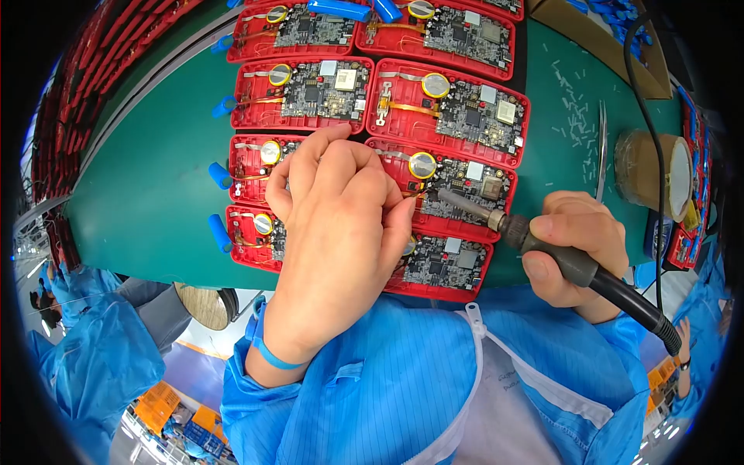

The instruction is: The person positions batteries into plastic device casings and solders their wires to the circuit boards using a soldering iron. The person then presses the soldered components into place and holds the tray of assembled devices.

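My right hand grips the dark handle of a soldering iron. The iron's metal tip points left, over the circuit board in a red housing with a round yellow-rimmed cell. My left hand lies over the left and middle housings, its fingers bent and pressed together near that board's left side. What its fingertips hold, if anything, is hidden. Above the hands are more red housings with boards, laid in two columns. Blue cylinders sit along the left column's edge.
At the right are tweezers, small white pieces, a tape roll and a hanging black cable. A cardboard box holds blue parts. Red housings are stacked at the left. People in blue are beyond the table.
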